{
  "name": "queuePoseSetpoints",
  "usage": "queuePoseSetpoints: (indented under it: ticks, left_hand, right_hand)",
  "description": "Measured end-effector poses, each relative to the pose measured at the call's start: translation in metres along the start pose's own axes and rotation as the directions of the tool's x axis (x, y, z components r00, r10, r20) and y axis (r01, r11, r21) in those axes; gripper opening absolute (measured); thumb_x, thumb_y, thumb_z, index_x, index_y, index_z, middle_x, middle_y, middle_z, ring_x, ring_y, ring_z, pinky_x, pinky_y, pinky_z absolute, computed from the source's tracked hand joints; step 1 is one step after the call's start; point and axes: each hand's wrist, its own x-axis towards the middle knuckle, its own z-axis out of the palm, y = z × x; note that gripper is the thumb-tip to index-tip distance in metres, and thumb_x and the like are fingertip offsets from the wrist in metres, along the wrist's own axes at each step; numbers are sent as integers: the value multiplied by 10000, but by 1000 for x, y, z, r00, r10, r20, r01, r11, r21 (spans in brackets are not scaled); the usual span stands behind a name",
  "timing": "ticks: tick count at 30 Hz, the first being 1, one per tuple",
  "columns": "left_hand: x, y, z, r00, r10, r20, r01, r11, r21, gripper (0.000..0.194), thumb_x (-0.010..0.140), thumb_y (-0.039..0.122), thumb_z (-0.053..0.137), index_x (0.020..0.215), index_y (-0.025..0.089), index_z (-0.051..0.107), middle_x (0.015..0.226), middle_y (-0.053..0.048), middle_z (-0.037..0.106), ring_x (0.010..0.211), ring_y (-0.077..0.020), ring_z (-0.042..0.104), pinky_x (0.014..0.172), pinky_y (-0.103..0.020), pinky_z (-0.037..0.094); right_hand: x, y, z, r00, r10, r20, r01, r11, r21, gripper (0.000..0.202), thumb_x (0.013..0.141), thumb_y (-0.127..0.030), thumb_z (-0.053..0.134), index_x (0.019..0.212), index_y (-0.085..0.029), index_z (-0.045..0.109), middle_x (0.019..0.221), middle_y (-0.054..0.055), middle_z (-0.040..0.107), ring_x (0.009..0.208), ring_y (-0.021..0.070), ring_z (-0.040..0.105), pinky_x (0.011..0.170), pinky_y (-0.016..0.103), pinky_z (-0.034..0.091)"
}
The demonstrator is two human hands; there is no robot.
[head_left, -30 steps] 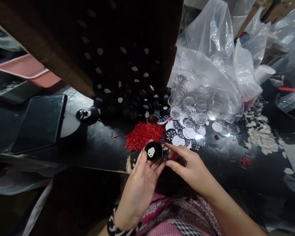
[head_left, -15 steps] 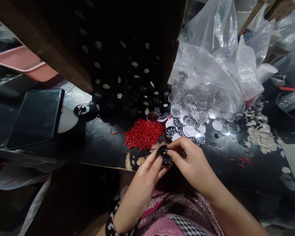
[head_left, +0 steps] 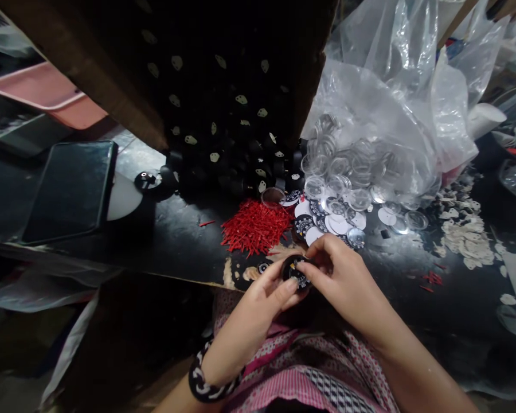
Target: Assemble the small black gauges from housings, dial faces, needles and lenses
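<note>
My left hand (head_left: 270,298) grips a round black dial gauge (head_left: 300,281) by its edge, above the table's front edge. Its face carries white markings and a yellow patch. Over the upper right of that face, my right hand (head_left: 337,269) has its thumb and forefinger closed together; whatever lies between the fingertips is hidden. Just beyond my hands lie a heap of thin red pointers (head_left: 258,226) and a pile of printed dial discs (head_left: 333,223), some white side up. Clear round covers (head_left: 348,166) are heaped behind the discs.
A large open box (head_left: 124,109) with black round housings and pale small plates stands behind. Plastic bags (head_left: 378,109) bulge at the back right. Pale flat plates (head_left: 464,235) are piled at right. A dark tablet-like slab (head_left: 69,189) lies at left, below a pink tray (head_left: 47,92).
The view has shifted, so the table's things sit slightly higher and further right. Both hands stay at the dial gauge. A small ringed part now shows beside my left fingers.
</note>
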Motion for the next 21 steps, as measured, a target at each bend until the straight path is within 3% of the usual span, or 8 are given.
queuePoseSetpoints:
  ticks: [5,8,11,13,15,18,21]
  left_hand:
    - [-7,-5,-8,992,58,-115,-31,974,225,322,791,259,714,1112,252,690,1176,-52,699,1113,-255,639,987,-376,510]
    - [-14,1,-17,977,117,-181,-53,945,324,324,786,246,718,1108,247,689,1161,-45,705,1120,-243,638,1019,-356,483]
    - [-22,8,-26,954,151,-258,-101,975,197,327,813,281,699,1137,253,661,1175,-44,700,1098,-237,655,997,-367,506]
    - [-25,11,-29,934,174,-312,-161,985,67,312,825,278,689,1134,249,645,1159,-46,708,1075,-228,669,984,-375,518]
    - [-26,13,-29,917,191,-349,-207,978,-9,279,831,251,685,1106,230,644,1136,-58,719,1088,-225,665,984,-368,519]
    - [-25,15,-26,907,192,-374,-231,971,-62,244,861,251,653,1102,220,636,1150,-77,716,1108,-231,659,957,-352,537]
    - [-21,18,-22,937,110,-330,-181,965,-192,256,900,276,598,1156,266,610,1235,-57,683,1101,-241,666,920,-376,564]
  right_hand:
    - [-13,6,8,989,44,139,-52,997,52,192,860,-135,544,1038,-201,573,814,-6,624,702,145,574,642,274,441]
    - [-7,2,13,982,-41,184,32,998,51,208,873,-133,563,1066,-202,597,907,6,673,767,147,611,701,277,460]
    - [12,-4,21,971,-169,168,202,959,-199,132,903,-158,566,998,-194,649,976,35,700,890,205,621,819,352,433]
    - [27,-8,29,960,-229,161,279,840,-465,109,912,-189,554,925,-169,661,938,76,694,908,264,603,826,412,399]
    - [39,-11,38,945,-266,192,327,718,-614,123,910,-215,550,891,-151,653,906,107,680,877,289,588,782,424,384]
    - [47,-12,46,932,-288,222,361,667,-651,115,898,-202,546,875,-139,639,890,121,673,850,286,582,745,414,373]
    - [42,-9,43,946,-268,184,325,791,-518,90,892,-197,563,832,-162,621,876,81,677,851,250,591,761,384,371]
